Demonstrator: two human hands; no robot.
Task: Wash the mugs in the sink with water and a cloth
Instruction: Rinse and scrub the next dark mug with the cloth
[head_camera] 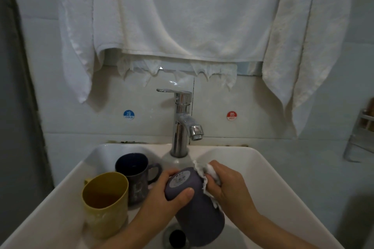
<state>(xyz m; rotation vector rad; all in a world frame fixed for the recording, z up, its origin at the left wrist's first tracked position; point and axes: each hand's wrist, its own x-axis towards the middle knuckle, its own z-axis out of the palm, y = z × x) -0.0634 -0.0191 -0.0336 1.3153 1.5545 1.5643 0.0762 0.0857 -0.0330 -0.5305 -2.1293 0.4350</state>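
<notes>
Left hand (162,193) grips purple mug (197,216), right hand (229,187) clutches cloth (211,171), over white sink (265,180) beneath hung towels (182,16).

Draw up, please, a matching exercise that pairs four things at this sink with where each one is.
Things:
1 purple mug
2 yellow mug
3 dark blue mug
4 cloth

Places:
A bunched in the right hand
B standing nearest the camera, at the sink's left
C gripped in the left hand, base up
D standing behind the yellow mug

Pairs: 1-C, 2-B, 3-D, 4-A
</notes>
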